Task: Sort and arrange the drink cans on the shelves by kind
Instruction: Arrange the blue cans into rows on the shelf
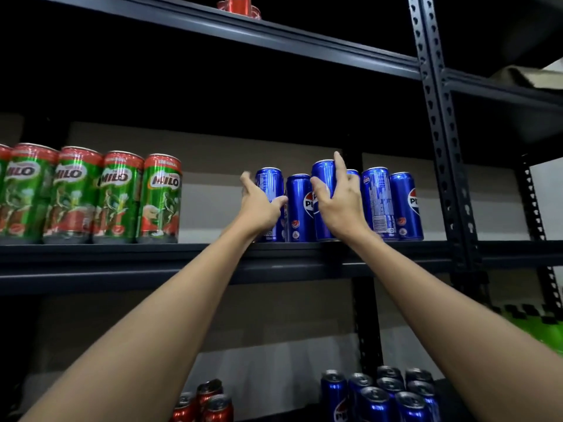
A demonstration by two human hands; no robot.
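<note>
Several blue Pepsi cans stand in a group on the middle shelf [122, 254]. My right hand [341, 205] grips one blue Pepsi can [323, 178] in that group, thumb on its front, fingers up its right side; it stands slightly higher than its neighbours. My left hand [259, 205] is at the leftmost blue can [269, 184], fingers spread behind it and thumb in front; I cannot tell whether it touches. Another blue can [300, 208] stands between the two hands. A row of green Milo cans [118, 196] stands at the left of the same shelf.
A red can [239, 4] sits on the top shelf. On the lower shelf stand several blue cans [377, 397] at the right and red cans [207, 403] left of them. A perforated steel upright [438, 132] bounds the shelf on the right.
</note>
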